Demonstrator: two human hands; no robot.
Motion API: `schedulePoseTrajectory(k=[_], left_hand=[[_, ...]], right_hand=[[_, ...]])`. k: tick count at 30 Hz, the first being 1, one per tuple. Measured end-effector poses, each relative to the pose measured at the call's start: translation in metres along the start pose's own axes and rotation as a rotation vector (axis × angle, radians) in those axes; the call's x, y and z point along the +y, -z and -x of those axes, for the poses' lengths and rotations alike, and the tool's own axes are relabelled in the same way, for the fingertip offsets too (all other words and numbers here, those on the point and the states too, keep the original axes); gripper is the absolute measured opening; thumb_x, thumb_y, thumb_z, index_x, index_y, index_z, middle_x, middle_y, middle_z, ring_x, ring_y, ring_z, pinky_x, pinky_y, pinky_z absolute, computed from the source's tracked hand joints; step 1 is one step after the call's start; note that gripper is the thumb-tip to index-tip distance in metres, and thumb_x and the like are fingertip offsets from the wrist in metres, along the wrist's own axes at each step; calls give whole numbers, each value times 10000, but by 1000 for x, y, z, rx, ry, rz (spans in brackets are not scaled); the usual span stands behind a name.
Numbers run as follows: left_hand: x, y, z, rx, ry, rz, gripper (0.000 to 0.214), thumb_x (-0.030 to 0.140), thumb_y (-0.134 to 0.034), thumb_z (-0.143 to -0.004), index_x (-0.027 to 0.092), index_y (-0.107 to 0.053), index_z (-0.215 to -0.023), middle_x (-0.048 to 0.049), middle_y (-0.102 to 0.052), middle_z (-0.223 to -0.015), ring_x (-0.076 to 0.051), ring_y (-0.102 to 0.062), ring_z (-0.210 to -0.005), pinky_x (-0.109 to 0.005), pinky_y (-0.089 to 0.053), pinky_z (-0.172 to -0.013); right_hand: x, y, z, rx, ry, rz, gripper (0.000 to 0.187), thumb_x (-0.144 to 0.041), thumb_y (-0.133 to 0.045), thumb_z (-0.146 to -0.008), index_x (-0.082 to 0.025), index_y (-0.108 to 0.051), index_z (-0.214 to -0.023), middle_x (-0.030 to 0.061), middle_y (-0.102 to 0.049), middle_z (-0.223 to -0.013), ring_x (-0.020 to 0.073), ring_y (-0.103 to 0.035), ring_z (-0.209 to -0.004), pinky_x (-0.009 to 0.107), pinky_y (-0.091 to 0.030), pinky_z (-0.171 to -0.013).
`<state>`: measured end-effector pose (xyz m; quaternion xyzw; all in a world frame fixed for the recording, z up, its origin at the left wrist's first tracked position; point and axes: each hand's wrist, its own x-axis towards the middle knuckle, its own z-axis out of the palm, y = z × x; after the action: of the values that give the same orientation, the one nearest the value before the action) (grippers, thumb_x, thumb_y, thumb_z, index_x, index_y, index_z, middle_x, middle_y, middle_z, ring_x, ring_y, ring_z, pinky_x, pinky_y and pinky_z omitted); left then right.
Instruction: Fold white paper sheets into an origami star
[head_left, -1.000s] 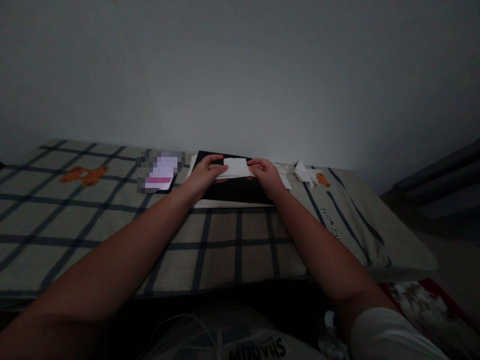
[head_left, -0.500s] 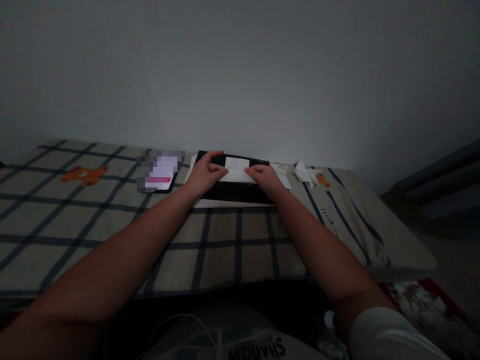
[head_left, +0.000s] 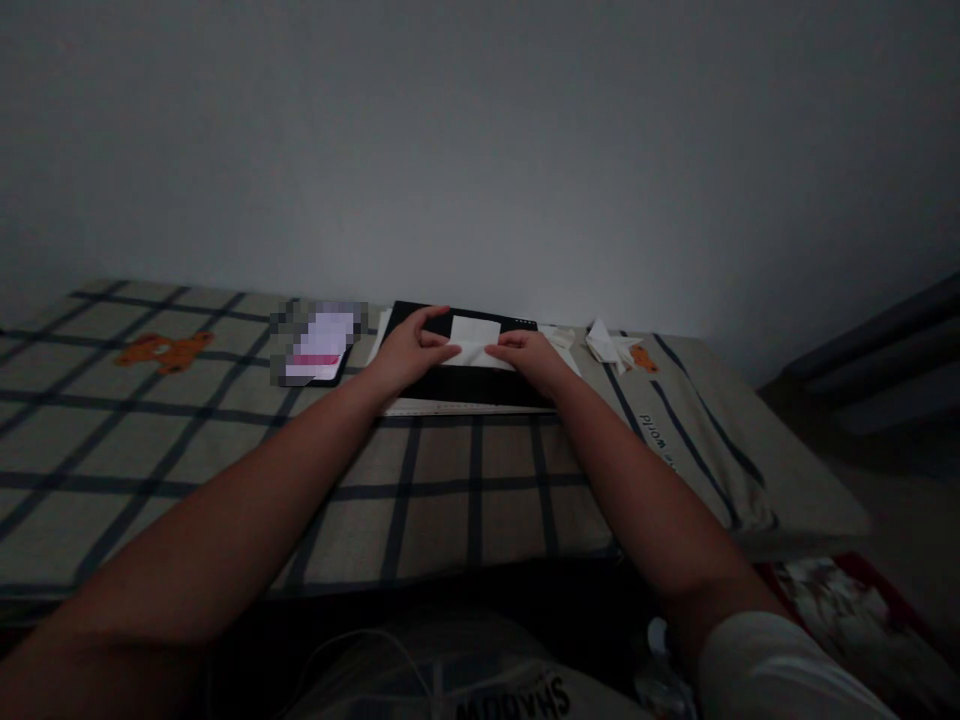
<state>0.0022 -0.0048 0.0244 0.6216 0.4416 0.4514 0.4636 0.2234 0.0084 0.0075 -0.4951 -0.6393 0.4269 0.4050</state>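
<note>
A small white sheet of paper (head_left: 476,331) lies over a black flat board or book (head_left: 480,384), with a crease along its near part. My left hand (head_left: 415,347) pinches the paper's left edge between thumb and fingers, its index finger raised and curved away. At the opposite edge, my right hand (head_left: 527,356) grips the paper with thumb and fingertips close together. Beneath the black board, white sheets (head_left: 450,407) stick out at the near side and the left.
A lit phone (head_left: 322,345), partly blurred out, lies left of the board. Folded white paper pieces (head_left: 609,345) sit to the right. Everything rests on a checked cloth (head_left: 442,500) against a grey wall (head_left: 480,150). A clear bottle (head_left: 664,670) is low at the right.
My fingertips have shifted slightly along the paper's near part, the hands a little closer together. Both hands keep their hold; the other things lie as before.
</note>
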Motion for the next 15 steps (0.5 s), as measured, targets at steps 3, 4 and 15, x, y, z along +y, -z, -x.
schedulePoseTrajectory(k=[3, 4, 15], left_hand=[[-2, 0, -2, 2, -15, -16, 702, 151, -761, -720, 183, -499, -1371, -22, -726, -833, -154, -671, -760, -295, -510, -764], [-3, 0, -2, 9, -29, -21, 694, 148, -758, -722, 180, -504, -1367, -24, -728, -841, -153, -672, -768, -295, -509, -772], [1, -5, 0, 8, 128, 141, 501, 198, -802, -686, 171, -647, -1161, -35, -714, -867, -156, -665, -794, -328, -551, -793]], right_hand=[[2, -5, -1, -27, -7, -72, 275, -420, -732, -694, -178, -679, -814, 3, -650, -770, 140, -546, -684, 277, -428, -656], [2, -6, -2, -39, -9, -109, 278, -423, -725, -702, -181, -679, -831, 11, -661, -799, 147, -563, -705, 286, -447, -676], [-4, -8, 4, -4, 64, -27, 321, -488, -713, -728, -173, -687, -786, 1, -642, -740, 139, -528, -664, 281, -400, -645]])
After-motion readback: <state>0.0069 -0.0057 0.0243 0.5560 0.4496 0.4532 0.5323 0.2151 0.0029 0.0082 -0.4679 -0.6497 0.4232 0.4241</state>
